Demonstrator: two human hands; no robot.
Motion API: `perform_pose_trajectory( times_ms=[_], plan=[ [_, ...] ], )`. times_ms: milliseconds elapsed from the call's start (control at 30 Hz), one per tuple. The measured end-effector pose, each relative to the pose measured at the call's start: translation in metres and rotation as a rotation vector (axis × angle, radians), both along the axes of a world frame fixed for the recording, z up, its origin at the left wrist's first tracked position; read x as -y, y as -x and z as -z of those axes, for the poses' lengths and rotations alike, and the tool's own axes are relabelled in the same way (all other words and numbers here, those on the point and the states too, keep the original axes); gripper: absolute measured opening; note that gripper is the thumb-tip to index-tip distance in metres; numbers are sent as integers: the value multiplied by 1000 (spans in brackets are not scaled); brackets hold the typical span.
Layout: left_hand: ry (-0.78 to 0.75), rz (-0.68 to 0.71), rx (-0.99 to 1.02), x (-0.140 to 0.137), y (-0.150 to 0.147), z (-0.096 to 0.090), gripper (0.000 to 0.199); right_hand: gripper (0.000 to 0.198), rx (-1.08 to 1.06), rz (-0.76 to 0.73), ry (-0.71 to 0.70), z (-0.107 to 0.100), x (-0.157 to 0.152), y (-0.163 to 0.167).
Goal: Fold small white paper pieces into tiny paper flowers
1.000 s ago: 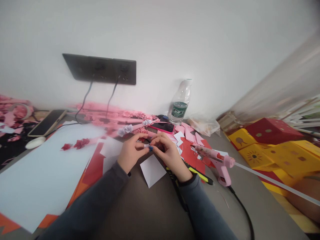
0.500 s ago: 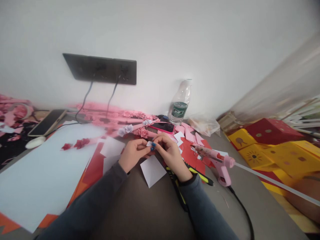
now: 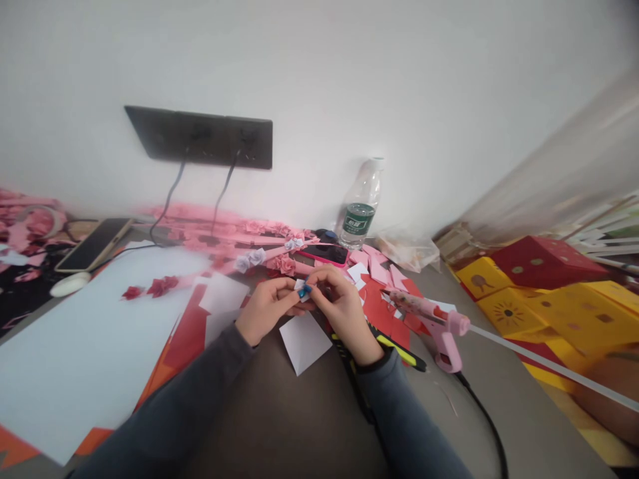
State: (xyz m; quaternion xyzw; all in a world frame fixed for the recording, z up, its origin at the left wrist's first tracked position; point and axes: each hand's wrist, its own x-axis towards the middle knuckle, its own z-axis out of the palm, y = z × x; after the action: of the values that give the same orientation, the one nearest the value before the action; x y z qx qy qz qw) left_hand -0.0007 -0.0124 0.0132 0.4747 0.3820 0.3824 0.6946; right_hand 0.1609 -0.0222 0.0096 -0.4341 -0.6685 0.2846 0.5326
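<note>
In the head view, you have the small white paper (image 3: 299, 284) pinched between the fingertips of both hands, left hand (image 3: 267, 311) and right hand (image 3: 342, 311), above the worktop (image 3: 279, 426). A second ago your fingers hid most of it; now more of it shows around your thumbs, which suggests you are turning or shaping it. The white square (image 3: 305, 344) just below and the glue gun (image 3: 424, 309) off to your right haven't moved.
</note>
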Motion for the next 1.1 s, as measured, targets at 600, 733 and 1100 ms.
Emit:
perform_pose_trajectory(
  times_ms=[600, 733, 1100],
  plan=[
    [29, -72, 71, 1, -2, 1, 38, 14, 204, 55, -235, -1, 3, -2],
    [66, -109, 89, 0, -2, 1, 38, 14, 256, 30, -283, 0, 2, -5],
    [63, -147, 151, 1, -2, 2, 38, 15, 297, 17, -307, -3, 2, -8]
  ],
)
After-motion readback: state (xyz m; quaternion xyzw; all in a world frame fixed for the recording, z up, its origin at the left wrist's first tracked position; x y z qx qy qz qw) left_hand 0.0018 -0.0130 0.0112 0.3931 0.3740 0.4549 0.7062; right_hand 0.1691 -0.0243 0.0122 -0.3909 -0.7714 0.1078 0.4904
